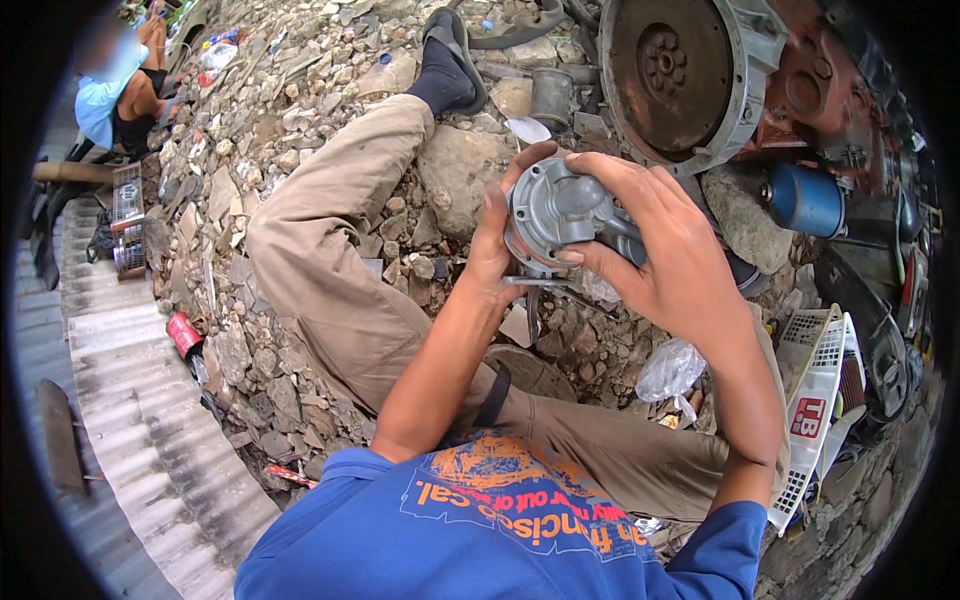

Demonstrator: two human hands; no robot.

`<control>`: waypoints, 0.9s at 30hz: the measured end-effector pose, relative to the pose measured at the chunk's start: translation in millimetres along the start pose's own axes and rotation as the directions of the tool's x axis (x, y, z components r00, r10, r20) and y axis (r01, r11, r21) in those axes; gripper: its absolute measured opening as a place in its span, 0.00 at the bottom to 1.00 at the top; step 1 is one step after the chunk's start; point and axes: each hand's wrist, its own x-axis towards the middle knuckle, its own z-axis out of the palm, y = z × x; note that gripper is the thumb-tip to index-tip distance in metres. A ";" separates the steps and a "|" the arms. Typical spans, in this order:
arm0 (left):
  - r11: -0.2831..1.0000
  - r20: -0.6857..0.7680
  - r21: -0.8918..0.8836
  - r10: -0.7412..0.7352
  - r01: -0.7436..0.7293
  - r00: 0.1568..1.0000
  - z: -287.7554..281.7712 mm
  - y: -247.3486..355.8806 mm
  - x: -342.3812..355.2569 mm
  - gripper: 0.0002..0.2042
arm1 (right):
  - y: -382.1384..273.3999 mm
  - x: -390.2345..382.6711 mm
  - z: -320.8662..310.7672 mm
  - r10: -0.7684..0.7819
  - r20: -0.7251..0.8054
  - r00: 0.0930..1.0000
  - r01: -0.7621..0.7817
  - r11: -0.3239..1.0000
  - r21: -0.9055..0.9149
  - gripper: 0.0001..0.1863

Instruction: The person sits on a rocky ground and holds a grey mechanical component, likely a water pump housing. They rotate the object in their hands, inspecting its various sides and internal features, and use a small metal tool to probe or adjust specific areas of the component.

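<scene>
Between my two hands is a grey cast-metal engine part (550, 222). It has a round, bolted cover, a raised dome and a flat bracket at its lower side. My left hand (488, 240) wraps its left side, with fingers behind it and the thumb along the rim. From the right, my right hand (675, 245) grips the domed end, fingers over the top and thumb below. The part is held above the rubble, over my bent legs; its underside is hidden.
A large round flywheel (665, 75) and a red engine block (800, 100) stand at upper right, beside a blue cylindrical filter (803, 198). A white plastic basket (805, 400) sits at right. Corrugated sheeting (150, 400) runs along the left. Another person (115, 95) sits at far left.
</scene>
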 end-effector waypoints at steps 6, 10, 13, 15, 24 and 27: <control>0.995 -0.198 0.056 -0.066 0.078 0.978 5.1 4.4 -1.3 0.27 | 15.6 -2.9 11.9 0.080 0.025 0.996 -0.082 0.995 0.060 0.34; 0.993 -0.243 -0.015 -0.117 0.117 0.963 0.6 1.3 0.1 0.25 | 14.5 -1.5 17.2 0.043 0.004 0.999 -0.043 0.992 0.116 0.31; 0.985 -0.293 -0.067 -0.169 0.156 0.941 3.6 1.4 -2.7 0.25 | 14.3 -0.2 20.8 0.020 -0.005 1.000 -0.019 0.996 0.085 0.31; 0.980 -0.349 -0.068 -0.198 0.186 0.916 4.8 -2.2 -1.5 0.26 | 15.4 -1.7 21.8 0.062 0.010 0.998 -0.062 0.995 0.080 0.31; 0.949 -0.495 -0.013 -0.280 0.315 0.823 -24.1 -20.8 -3.1 0.32 | 30.8 -9.4 34.4 0.139 0.091 0.986 -0.149 0.982 0.112 0.31; 0.940 -0.537 -0.004 -0.290 0.342 0.792 -19.2 -24.1 -13.6 0.34 | 32.5 -16.3 42.3 0.173 0.113 0.978 -0.187 0.973 0.132 0.31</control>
